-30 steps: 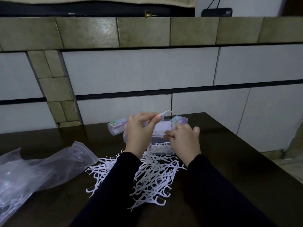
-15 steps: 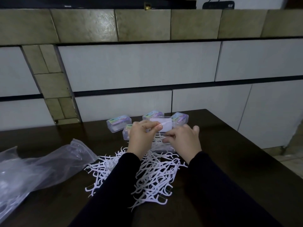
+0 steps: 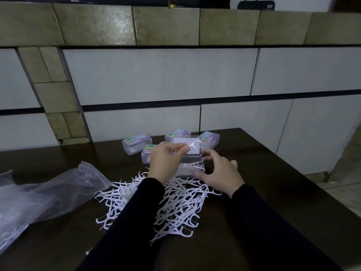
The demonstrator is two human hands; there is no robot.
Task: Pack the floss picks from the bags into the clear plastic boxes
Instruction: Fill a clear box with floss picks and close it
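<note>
**One pick pinched over the open box**

Head view: a single pick (image 3: pixel 192 145) is pinched by the left hand (image 3: pixel 166 163) above the open box (image 3: pixel 192 169), where some picks are already laid. The right hand (image 3: pixel 218 174), its grip apart and relaxed, is placed beside the box. A pile (image 3: pixel 175 208) is left on the bench (image 3: pixel 273 192). The picks are judged light, thin and easily tangled; the handle is best taken, not the thread.
</note>
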